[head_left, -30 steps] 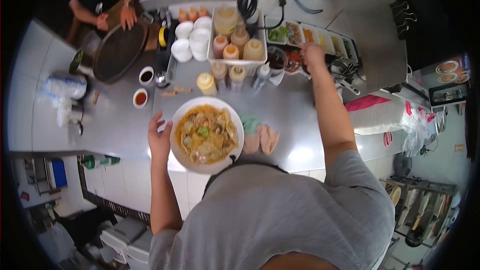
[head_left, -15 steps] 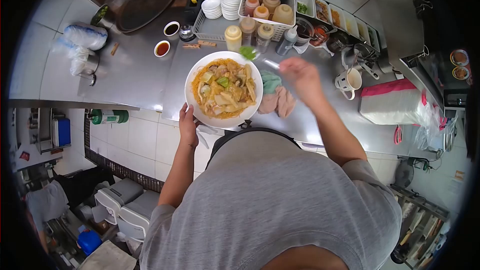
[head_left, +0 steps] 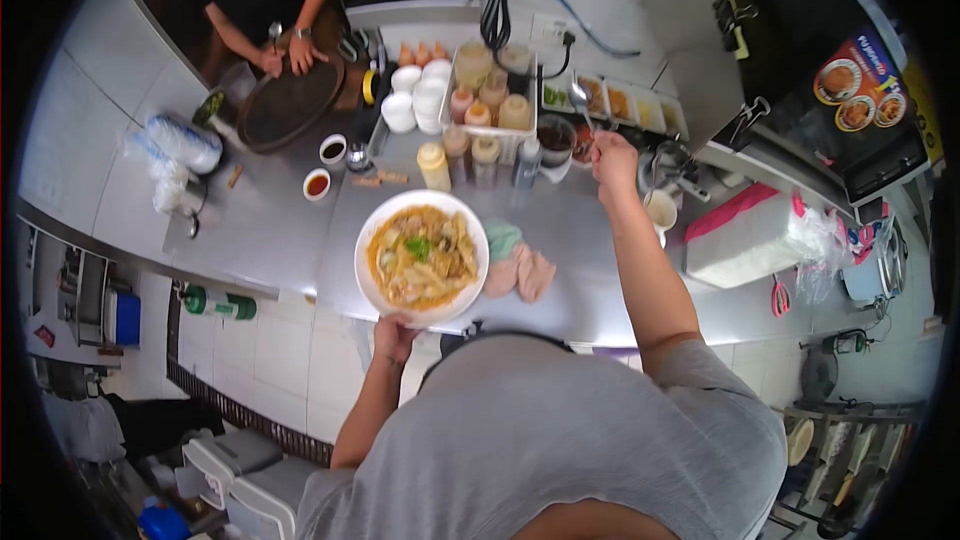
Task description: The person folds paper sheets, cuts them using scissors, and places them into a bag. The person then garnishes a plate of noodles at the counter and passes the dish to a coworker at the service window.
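A round white plate [head_left: 364, 285] at the counter's front edge holds noodles [head_left: 400, 275] with a saucy topping and chopped greens [head_left: 418, 246] in the middle. My left hand [head_left: 396, 337] grips its near rim, the thumb on top and the other fingers partly hidden beneath. My right hand [head_left: 612, 162] is closed round the handle of a metal spoon [head_left: 580, 98], reaching toward the back. The spoon's bowl is in front of a row of topping trays [head_left: 620, 103] with greens and orange and pale bits. Beside the plate lie a green cloth [head_left: 502, 240] and a pink cloth [head_left: 522, 272].
Squeeze bottles [head_left: 434, 167] and a white basket [head_left: 490, 126] of sauce bottles stand behind the plate. Two sauce cups [head_left: 316, 185] are to the left. Across the counter, another person's hands [head_left: 290, 55] rest by a dark oval tray [head_left: 290, 105]. A mug [head_left: 660, 210] stands at right.
The greens have gone from the spoon onto the noodles. My right hand has moved from beside the plate back toward the trays. My left hand has shifted along the rim; the view has tilted up.
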`<state>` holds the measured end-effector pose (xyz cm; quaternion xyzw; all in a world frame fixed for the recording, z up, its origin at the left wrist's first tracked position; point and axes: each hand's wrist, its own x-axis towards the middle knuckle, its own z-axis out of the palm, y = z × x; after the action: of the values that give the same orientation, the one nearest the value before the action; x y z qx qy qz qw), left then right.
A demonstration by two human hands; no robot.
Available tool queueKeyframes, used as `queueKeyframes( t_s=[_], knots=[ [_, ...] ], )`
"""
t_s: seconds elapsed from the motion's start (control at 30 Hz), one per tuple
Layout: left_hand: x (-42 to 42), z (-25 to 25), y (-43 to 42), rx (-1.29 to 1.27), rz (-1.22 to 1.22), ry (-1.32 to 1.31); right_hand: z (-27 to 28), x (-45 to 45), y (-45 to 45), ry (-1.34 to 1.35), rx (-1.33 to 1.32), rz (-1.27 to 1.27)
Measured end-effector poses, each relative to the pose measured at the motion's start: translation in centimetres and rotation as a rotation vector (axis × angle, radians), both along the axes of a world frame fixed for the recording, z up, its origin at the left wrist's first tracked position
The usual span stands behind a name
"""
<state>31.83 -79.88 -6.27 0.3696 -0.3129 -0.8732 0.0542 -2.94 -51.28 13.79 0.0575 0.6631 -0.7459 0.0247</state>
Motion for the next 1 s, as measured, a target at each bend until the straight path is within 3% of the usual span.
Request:
queueKeyframes(
  t_s=[0.1,0.13,0.2,0.23,0.3,0.4,0.47,0.5,0.53,0.67,0.8,0.93,1.0],
  knots=[
    [1.6,-2.0,-0.2,-0.01,0.073,0.05,-8.2,-11.4,0.3,0.094,0.098,-0.096],
    [1.5,0.4,1.0,0.006,0.128,0.046,-10.0,-14.5,-0.2,0.177,0.292,-0.075],
    [2.6,0.2,1.0,0.017,0.153,0.059,-13.1,-19.7,-0.9,0.548,1.122,-0.019],
    [3.0,0.2,0.8,0.018,0.199,0.079,-13.1,-20.8,-1.6,0.585,1.177,-0.021],
    [3.8,1.1,0.1,0.015,0.266,0.079,-8.8,-17.5,-2.9,-0.005,0.618,0.016],
    [5.0,2.0,-3.2,0.0,0.328,0.049,-9.2,-17.5,-2.0,0.197,0.935,-0.028],
    [6.0,1.9,-7.2,-0.011,0.345,0.029,-7.4,-14.1,-1.0,0.318,0.823,0.005],
    [6.1,3.0,-9.0,-0.055,0.362,0.026,-4.1,-10.8,-1.3,0.241,0.67,0.027],
    [6.3,3.4,-11.6,-0.072,0.35,0.02,-3.5,-9.7,-1.3,0.392,0.669,-0.001],
    [7.3,2.5,-20.4,-0.061,0.358,0.074,6.0,-2.3,-4.4,0.351,0.34,0.086],
    [8.1,0.3,-28.0,0.018,0.404,0.194,14.9,3.4,-10.1,0.306,0.417,0.155],
    [7.6,-1.9,-33.8,0.036,0.332,0.336,21.1,6.3,-15.5,0.488,0.359,0.218],
    [7.4,-4.2,-37.4,0.012,0.284,0.281,23.9,6.8,-18.0,0.59,0.339,0.26]
  ],
)
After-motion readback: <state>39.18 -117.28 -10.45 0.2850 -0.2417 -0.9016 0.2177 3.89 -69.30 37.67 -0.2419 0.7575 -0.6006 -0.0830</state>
